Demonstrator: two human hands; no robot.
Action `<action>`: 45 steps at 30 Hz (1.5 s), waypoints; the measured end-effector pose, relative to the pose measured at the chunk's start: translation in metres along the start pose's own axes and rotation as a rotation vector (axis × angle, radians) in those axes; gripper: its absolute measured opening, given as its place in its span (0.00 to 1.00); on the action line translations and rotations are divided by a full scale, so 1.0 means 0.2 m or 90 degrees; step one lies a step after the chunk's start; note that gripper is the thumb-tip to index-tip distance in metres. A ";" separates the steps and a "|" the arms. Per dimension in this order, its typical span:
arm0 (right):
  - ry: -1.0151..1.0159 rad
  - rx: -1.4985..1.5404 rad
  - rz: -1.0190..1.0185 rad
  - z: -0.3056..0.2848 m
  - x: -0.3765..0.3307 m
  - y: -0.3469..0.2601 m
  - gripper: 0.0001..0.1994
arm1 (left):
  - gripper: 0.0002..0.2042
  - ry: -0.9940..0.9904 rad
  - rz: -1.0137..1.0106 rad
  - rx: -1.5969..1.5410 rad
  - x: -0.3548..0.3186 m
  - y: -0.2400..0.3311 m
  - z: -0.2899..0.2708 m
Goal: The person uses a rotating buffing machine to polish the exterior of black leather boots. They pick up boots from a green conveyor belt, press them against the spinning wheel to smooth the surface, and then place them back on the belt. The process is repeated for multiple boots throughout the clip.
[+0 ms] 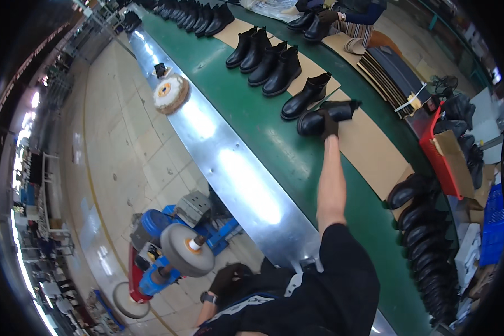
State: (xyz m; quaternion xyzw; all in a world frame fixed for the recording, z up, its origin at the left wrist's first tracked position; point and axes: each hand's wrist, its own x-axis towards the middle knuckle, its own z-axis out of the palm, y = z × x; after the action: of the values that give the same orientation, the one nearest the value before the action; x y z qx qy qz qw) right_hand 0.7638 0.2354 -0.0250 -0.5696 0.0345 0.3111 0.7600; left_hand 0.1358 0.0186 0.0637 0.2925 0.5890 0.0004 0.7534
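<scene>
My right hand (330, 124), in a dark glove, reaches across the green work surface (257, 129). Its fingers are wrapped round a black ankle boot (312, 121), which tilts with its toe to the left. Just beyond it another black ankle boot (308, 97) stands upright. Down by my body is my left hand (229, 278), also dark-gloved, with a watch at the wrist. It is nearest the grey buffing wheel (186, 252) of a blue machine. Its fingers blend into my dark clothes, so their pose is unclear.
Black boots (263, 61) stand in a line on brown cardboard (369, 145), and more crowd the right (425, 241). A metal strip (235, 162) edges the surface, with a fluffy white wheel (171, 93) beside it. A red crate (438, 151) sits right. Across, a co-worker's gloved hand (327, 17) holds a boot.
</scene>
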 end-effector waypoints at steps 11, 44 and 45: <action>-0.532 -0.722 -0.402 -0.32 -2.34 -0.13 0.31 | 0.29 -0.286 0.605 0.087 -0.03 0.67 0.30; -0.281 -0.090 0.654 -0.49 -3.23 1.07 0.13 | 0.34 -0.204 0.124 -0.714 0.56 -0.51 -0.74; -0.287 -0.057 0.656 -0.45 -3.23 1.13 0.13 | 0.33 -0.243 0.138 -0.730 0.67 -0.53 -0.79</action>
State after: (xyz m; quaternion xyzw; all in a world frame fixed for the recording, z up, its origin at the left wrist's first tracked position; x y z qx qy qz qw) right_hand 0.1556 -0.0888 0.0152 -0.4305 0.1316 0.7570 0.4735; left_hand 0.0006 0.0457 -0.1230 -0.1060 0.3166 0.3412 0.8787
